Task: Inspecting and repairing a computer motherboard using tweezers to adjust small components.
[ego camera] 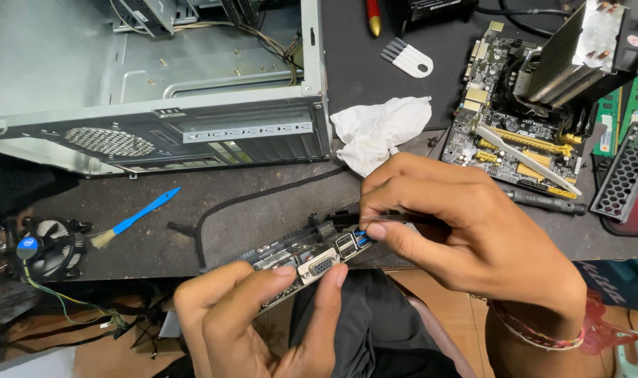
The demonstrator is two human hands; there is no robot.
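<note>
My left hand (256,315) grips a small motherboard (312,248) by its rear port edge, thumb and fingers pinching beside the silver video connector (320,266). The board is tilted edge-on toward me, above my lap. My right hand (459,224) is closed over the board's upper right part, its fingertips pressing a thin dark tool (396,218) against the blue ports. The tool's tip is hidden under my fingers.
An open grey computer case (158,84) lies at the back left of the dark mat (263,203). A crumpled white tissue (378,129), a blue brush (137,217), a cooler fan (42,248), a second motherboard with heatsink (536,112) and a black screwdriver (543,203) surround it.
</note>
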